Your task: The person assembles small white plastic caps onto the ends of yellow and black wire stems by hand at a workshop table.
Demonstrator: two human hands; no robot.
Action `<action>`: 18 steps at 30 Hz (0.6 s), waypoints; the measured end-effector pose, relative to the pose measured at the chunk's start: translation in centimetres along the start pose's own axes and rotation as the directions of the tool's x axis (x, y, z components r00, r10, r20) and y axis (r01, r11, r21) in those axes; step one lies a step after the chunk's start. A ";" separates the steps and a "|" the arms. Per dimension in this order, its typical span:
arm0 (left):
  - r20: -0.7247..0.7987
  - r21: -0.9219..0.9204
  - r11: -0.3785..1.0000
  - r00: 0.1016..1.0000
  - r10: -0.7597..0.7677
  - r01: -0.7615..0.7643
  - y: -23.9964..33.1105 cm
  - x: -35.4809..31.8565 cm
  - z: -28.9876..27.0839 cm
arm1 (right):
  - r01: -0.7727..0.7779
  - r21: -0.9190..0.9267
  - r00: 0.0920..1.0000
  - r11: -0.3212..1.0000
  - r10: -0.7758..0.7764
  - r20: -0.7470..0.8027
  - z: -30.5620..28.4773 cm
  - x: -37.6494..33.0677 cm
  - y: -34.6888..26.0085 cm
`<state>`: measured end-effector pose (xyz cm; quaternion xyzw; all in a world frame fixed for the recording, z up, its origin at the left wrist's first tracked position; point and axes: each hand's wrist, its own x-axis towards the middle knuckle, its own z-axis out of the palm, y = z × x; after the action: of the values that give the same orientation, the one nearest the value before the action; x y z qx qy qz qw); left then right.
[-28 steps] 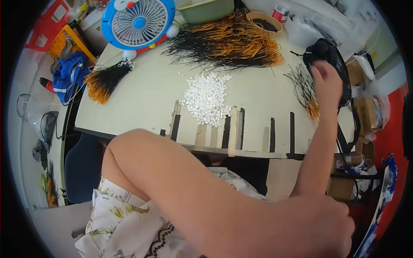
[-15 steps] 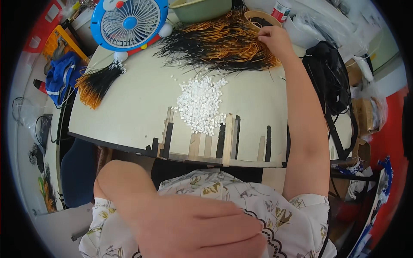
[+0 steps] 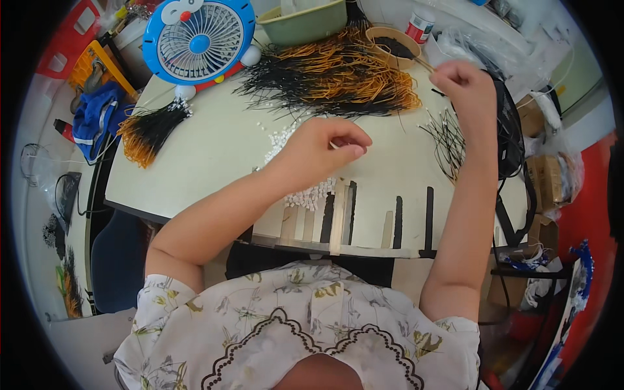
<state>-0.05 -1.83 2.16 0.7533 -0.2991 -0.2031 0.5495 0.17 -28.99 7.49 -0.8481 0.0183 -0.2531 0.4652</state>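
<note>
My left hand (image 3: 325, 148) hovers over the pile of small white plastic pieces (image 3: 279, 138), partly covering it. Its thumb and fingers are curled toward each other; whatever they pinch is too small to name. At the far right, the closed fingers of my right hand (image 3: 467, 88) hold a thin brown stick (image 3: 424, 64), which slants toward the rim of a tan bowl (image 3: 398, 56) with dark contents. Left of the bowl spreads a heap of black and orange wires (image 3: 338, 68). A smaller bunch of dark wires with pale tips (image 3: 444, 143) lies by my right forearm.
A blue character-shaped fan (image 3: 199, 44) stands at the back left, with a tied wire bundle (image 3: 155, 132) before it. Behind the heap sits a green basin (image 3: 305, 25). Black and wooden strips (image 3: 338, 218) line the near table edge. A black bag (image 3: 510, 123) lies at right.
My left hand has risen from near my chest to above the white pieces, its fingers now curled. My right hand has moved right and nearer, away from the bowl, with the stick.
</note>
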 end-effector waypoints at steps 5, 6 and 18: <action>0.101 -0.657 0.732 0.983 -0.151 0.180 -0.2 -1.4 -0.5 | 0.142 0.109 0.986 0.984 -0.150 0.073 -1.0 -9.9 -0.1; 0.086 -0.745 0.649 0.987 -0.137 0.155 -0.4 -1.9 -0.6 | 0.135 0.114 0.987 0.984 -0.144 0.076 -1.0 -11.4 0.3; -0.115 -0.021 0.984 0.978 -0.176 0.175 -0.9 -4.3 1.1 | 0.220 -0.304 0.974 0.927 -0.194 0.116 0.2 -16.6 2.0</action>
<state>-3.73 0.51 0.83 0.7844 -0.1975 -0.2080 0.5500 -13.82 -25.56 -1.01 -0.9184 -0.0507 -0.2588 0.2950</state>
